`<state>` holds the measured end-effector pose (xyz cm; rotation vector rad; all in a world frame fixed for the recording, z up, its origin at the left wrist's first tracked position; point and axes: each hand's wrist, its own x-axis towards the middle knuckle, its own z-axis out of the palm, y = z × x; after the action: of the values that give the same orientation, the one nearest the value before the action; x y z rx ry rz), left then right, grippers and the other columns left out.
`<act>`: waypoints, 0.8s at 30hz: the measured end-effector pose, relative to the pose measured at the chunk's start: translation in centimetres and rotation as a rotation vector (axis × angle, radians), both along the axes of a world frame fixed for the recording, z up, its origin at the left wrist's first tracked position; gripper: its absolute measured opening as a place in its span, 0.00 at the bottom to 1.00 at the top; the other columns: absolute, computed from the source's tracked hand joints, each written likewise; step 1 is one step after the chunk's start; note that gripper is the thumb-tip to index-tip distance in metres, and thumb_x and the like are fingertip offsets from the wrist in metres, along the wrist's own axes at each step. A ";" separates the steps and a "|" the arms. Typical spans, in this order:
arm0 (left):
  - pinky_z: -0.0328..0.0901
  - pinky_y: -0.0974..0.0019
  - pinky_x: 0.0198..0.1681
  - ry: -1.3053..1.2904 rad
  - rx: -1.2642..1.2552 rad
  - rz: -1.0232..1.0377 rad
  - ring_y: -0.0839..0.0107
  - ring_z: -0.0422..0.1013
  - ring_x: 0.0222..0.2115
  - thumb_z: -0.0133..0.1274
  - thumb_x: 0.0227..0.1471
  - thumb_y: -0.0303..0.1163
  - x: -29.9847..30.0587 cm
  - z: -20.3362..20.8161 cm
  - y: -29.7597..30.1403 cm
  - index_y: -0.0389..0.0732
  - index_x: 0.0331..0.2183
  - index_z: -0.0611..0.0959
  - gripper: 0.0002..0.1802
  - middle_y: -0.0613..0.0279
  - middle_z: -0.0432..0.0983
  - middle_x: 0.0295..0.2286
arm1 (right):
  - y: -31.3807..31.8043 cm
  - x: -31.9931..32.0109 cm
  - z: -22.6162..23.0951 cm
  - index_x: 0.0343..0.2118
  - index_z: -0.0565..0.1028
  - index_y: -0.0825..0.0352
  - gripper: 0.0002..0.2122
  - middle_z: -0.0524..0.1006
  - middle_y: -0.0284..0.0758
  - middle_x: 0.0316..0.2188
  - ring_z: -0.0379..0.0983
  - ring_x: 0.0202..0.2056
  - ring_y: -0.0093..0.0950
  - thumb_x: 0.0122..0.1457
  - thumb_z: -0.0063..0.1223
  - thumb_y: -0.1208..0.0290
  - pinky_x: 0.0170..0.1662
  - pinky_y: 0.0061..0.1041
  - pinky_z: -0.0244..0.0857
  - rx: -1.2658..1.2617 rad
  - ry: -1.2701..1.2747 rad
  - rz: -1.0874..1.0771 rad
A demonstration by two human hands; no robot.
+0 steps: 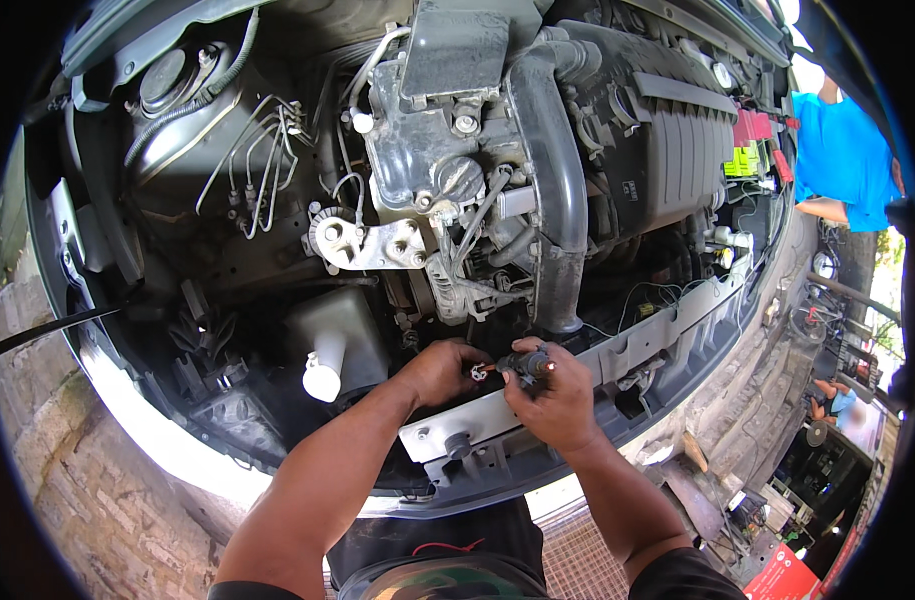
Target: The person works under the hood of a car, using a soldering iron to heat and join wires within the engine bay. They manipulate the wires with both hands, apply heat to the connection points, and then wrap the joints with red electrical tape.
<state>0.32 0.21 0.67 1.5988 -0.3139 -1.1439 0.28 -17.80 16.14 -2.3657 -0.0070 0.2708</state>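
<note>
Dark cylindrical part [518,364] above grey crossbar [482,420], near side of engine bay; right hand [562,393] has fingers closed around it. Left hand [439,371] just left, fingers curled beside small pale connector [478,373], can't tell if gripped. White reservoir [339,335] farther left, black intake pipe [562,200] far side.

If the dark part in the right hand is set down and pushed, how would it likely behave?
The dark part in the right hand is probably stiff: its body shows no sag. It may roll, being roughly round, though its uneven outline could stop it.
</note>
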 end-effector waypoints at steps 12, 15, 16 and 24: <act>0.76 0.58 0.50 0.082 0.060 0.073 0.55 0.84 0.44 0.72 0.48 0.27 0.1 -0.2 -0.3 0.41 0.48 0.89 0.23 0.48 0.87 0.43 | -0.1 0.1 -0.5 0.41 0.81 0.69 0.14 0.83 0.42 0.31 0.83 0.32 0.43 0.51 0.72 0.76 0.38 0.35 0.76 -0.014 -0.019 0.056; 0.76 0.57 0.50 0.085 0.063 0.075 0.55 0.84 0.44 0.72 0.48 0.28 0.1 -0.2 -0.2 0.41 0.48 0.89 0.23 0.48 0.87 0.43 | 0.0 0.2 -0.4 0.41 0.81 0.69 0.14 0.83 0.42 0.31 0.82 0.31 0.43 0.51 0.72 0.76 0.37 0.35 0.76 -0.019 -0.015 0.059; 0.76 0.57 0.50 0.069 0.081 0.064 0.54 0.84 0.44 0.72 0.47 0.28 0.2 0.0 -0.2 0.40 0.48 0.89 0.23 0.48 0.87 0.43 | 0.0 0.2 -0.3 0.41 0.81 0.69 0.14 0.83 0.42 0.31 0.82 0.31 0.43 0.51 0.72 0.76 0.37 0.35 0.76 -0.028 -0.008 0.059; 0.76 0.57 0.50 0.052 0.056 0.069 0.54 0.83 0.44 0.71 0.47 0.26 0.0 -0.5 -0.1 0.40 0.48 0.89 0.23 0.47 0.86 0.43 | -0.1 -0.1 -0.4 0.41 0.81 0.69 0.15 0.82 0.42 0.30 0.81 0.31 0.44 0.50 0.72 0.77 0.37 0.36 0.75 -0.060 -0.048 0.045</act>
<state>0.34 0.11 0.19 1.6136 -0.1925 -1.1483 0.20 -17.89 15.71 -2.4336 -0.0765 0.2385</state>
